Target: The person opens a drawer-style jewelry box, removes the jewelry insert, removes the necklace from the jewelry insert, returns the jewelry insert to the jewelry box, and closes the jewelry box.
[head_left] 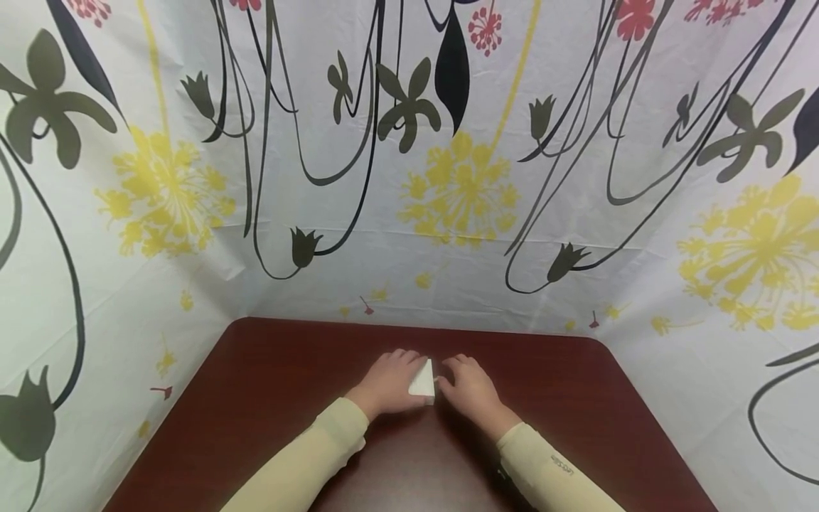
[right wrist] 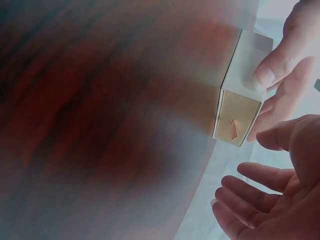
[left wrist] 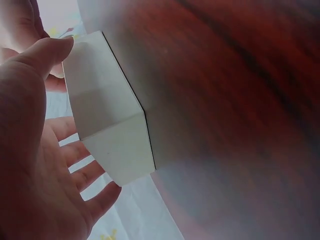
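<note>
A small white box point(head_left: 422, 382) rests on the dark red-brown table, near the middle of its far half. My left hand point(head_left: 388, 384) grips it from the left, with the thumb against the near side and the fingers round the far side. The right wrist view shows a tan end face point(right wrist: 239, 112) on the box, with a small pull tab point(right wrist: 234, 131) standing out from it. Just to the right of that end is my right hand point(head_left: 472, 391), its fingers loosely bent and holding nothing; a narrow gap separates it from the box.
The tabletop point(head_left: 288, 370) has rounded far corners. A white cloth point(head_left: 358, 213) printed with grey, yellow and red flowers hangs behind the table and along both sides.
</note>
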`<action>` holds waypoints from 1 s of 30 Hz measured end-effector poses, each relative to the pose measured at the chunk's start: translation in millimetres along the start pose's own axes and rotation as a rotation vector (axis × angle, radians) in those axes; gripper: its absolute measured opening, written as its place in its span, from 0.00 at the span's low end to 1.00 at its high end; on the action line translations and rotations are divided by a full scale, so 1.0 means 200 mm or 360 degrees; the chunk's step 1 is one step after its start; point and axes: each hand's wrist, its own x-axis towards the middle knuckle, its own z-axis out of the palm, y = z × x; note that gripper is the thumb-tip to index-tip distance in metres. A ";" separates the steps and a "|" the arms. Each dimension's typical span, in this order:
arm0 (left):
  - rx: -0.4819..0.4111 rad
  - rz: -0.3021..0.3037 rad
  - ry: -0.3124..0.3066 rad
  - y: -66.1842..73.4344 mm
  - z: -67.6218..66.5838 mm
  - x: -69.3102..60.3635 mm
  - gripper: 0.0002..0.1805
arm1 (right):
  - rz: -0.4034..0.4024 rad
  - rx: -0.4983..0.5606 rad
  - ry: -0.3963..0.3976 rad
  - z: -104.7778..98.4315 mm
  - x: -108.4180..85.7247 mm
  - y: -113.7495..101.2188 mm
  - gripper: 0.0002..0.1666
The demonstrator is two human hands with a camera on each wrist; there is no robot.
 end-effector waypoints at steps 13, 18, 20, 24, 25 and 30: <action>0.0078 -0.0018 -0.0046 0.01 0.00 0.01 0.49 | 0.0003 0.0010 -0.0088 0.00 0.03 0.01 0.19; 0.0086 -0.0015 -0.0052 0.02 0.00 0.01 0.49 | -0.0044 -0.0008 -0.0084 0.01 0.04 0.01 0.15; 0.0088 -0.0014 -0.0049 0.02 0.00 0.02 0.49 | -0.0072 -0.0005 -0.0074 0.02 0.04 0.01 0.14; 0.0079 -0.0013 -0.0048 0.02 0.00 0.02 0.49 | -0.0119 0.0021 -0.0061 0.03 0.05 0.02 0.10; 0.0078 -0.0013 -0.0046 0.02 0.00 0.02 0.49 | -0.0127 0.0028 -0.0060 0.04 0.05 0.02 0.09; 0.0090 -0.0011 -0.0045 0.02 0.01 0.01 0.48 | -0.0174 0.0027 -0.0047 0.05 0.05 0.02 0.06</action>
